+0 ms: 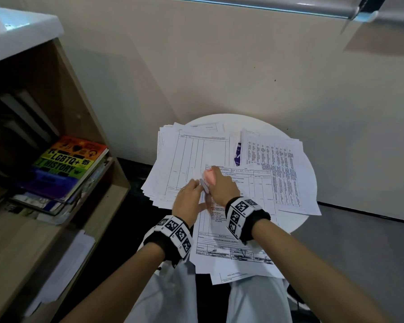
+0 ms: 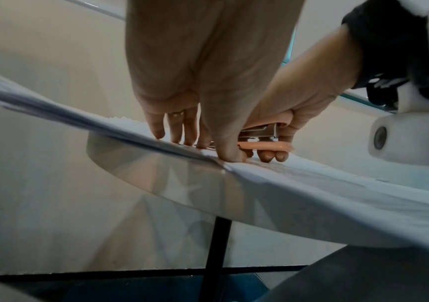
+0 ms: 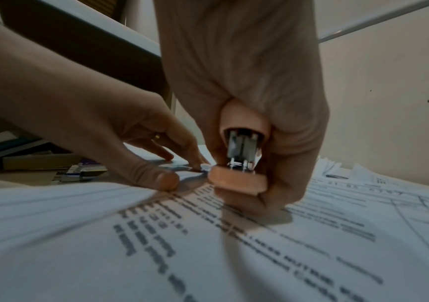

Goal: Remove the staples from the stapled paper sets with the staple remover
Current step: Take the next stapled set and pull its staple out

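Observation:
A printed paper set (image 1: 233, 231) lies at the front of a round white table (image 1: 238, 120), overhanging its near edge. My right hand (image 1: 222, 187) grips a peach-pink staple remover (image 1: 208, 176) with metal jaws and holds its nose down at the set's top left corner. In the right wrist view the staple remover (image 3: 239, 179) points away from the camera, squeezed in my right hand (image 3: 272, 102). My left hand (image 1: 189, 197) lies just left of it, fingers and thumb pressing the paper (image 3: 208, 255) flat. The left wrist view shows those fingertips (image 2: 182, 139) on the sheet. The staple itself is hidden.
More paper stacks (image 1: 191, 159) (image 1: 273, 171) cover the back of the table, with a purple item (image 1: 237, 152) between them. A wooden bookshelf (image 1: 84, 113) holding a rainbow-coloured book (image 1: 68, 164) stands close on the left. A beige wall is behind; my lap is below.

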`<state>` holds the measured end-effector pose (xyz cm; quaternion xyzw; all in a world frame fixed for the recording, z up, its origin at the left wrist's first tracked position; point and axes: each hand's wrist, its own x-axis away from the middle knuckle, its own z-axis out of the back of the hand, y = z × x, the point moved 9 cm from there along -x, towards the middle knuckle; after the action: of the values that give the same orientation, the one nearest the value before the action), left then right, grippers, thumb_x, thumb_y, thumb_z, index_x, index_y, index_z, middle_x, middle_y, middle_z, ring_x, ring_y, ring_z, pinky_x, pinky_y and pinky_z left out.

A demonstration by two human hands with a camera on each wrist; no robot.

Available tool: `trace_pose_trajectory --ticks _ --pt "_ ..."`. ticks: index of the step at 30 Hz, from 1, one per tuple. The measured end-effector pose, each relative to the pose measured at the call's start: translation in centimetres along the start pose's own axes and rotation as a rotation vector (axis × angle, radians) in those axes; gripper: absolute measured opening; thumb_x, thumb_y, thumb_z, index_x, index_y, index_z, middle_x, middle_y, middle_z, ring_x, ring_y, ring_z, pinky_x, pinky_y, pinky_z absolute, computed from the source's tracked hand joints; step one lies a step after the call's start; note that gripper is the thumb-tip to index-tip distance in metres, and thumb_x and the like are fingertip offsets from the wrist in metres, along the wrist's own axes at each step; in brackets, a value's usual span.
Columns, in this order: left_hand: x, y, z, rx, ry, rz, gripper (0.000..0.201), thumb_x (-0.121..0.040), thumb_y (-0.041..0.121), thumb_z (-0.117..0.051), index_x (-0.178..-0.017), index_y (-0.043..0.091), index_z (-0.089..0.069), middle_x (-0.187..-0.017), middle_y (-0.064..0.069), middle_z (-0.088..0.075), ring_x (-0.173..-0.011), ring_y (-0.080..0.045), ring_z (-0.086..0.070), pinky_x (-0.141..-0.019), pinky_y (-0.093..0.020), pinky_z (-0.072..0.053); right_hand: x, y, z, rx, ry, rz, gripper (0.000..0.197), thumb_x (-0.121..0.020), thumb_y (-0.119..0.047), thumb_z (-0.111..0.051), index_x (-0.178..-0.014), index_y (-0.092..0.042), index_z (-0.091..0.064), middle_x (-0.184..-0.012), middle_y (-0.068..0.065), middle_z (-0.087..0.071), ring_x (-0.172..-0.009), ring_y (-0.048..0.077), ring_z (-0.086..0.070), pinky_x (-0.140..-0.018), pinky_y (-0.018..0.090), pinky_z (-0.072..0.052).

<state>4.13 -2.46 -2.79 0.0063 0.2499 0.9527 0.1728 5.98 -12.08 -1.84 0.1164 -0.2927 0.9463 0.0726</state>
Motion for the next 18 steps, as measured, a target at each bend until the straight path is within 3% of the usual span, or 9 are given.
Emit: trace_pose_trajectory --ticks 6,10,15,18 --pt "0.0 -0.2 -0.1 0.0 0.002 -0.002 0.044 -0.081 0.018 -0.07 -0.123 0.009 -0.057 -0.122 -0.006 -0.053 -0.111 -0.022 -0.054 -0.095 -0.032 -0.044 0.0 -0.9 -0.3 0.113 0.079 0.07 0.065 -0.09 -0.013 -0.054 -0.146 -0.03 -0.025 -0.121 0.014 -0.054 -0.103 0.033 -0.059 -0.081 0.041 -0.048" --pt "-0.2 -0.2 -0.1 0.013 0.002 -0.006 0.04 -0.08 0.019 -0.071 -0.116 0.008 -0.058 -0.113 -0.006 -0.054 -0.103 -0.022 -0.055 -0.089 -0.031 -0.045 -0.7 -0.8 -0.5 0.079 0.091 0.035 0.05 -0.098 -0.037 -0.044 -0.142 -0.019 -0.029 -0.111 0.017 -0.061 -0.1 0.036 -0.06 -0.077 0.039 -0.046" --pt "-0.3 -0.2 0.0 0.0 0.007 -0.012 0.04 -0.079 0.02 -0.072 -0.115 0.007 -0.058 -0.112 -0.006 -0.055 -0.101 -0.021 -0.054 -0.085 -0.028 -0.044 -0.6 -1.5 -0.1 0.154 0.1 0.113 0.057 -0.091 -0.022 -0.055 -0.141 -0.027 -0.029 -0.107 0.012 -0.059 -0.096 0.033 -0.061 -0.072 0.037 -0.044" --pt "-0.3 -0.2 -0.2 -0.014 -0.013 -0.01 0.034 -0.079 0.018 -0.072 -0.109 0.006 -0.059 -0.11 -0.006 -0.054 -0.099 -0.022 -0.054 -0.085 -0.028 -0.042 -1.3 -1.7 -0.1 0.113 0.102 0.054 0.048 -0.097 -0.031 -0.047 -0.139 -0.017 -0.029 -0.108 0.016 -0.062 -0.096 0.036 -0.062 -0.072 0.037 -0.042"
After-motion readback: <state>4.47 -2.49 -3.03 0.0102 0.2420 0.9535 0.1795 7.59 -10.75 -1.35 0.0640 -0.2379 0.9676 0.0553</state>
